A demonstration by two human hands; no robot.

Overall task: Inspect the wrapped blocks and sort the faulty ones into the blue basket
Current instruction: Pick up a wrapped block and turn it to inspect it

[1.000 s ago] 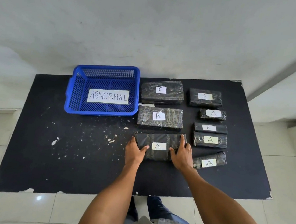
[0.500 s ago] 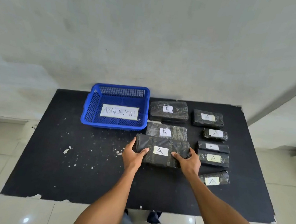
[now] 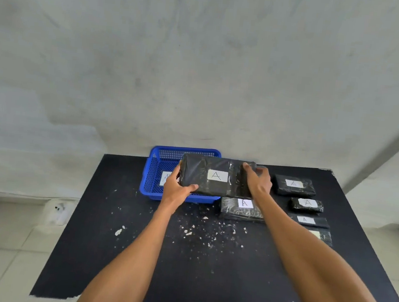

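Wrapped block [image 3: 216, 176] labelled A is grasped at both ends by left grip [image 3: 176, 189] and right grip [image 3: 258, 181].

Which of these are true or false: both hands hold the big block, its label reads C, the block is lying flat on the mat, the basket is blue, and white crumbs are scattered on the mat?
1. Both hands hold the big wrapped block. True: the left hand and the right hand grip its ends.
2. Its label reads C. False: it reads A.
3. The block lies flat on the black mat. False: it is lifted, in front of the blue basket.
4. The basket is blue. True.
5. White crumbs are scattered on the mat. True.
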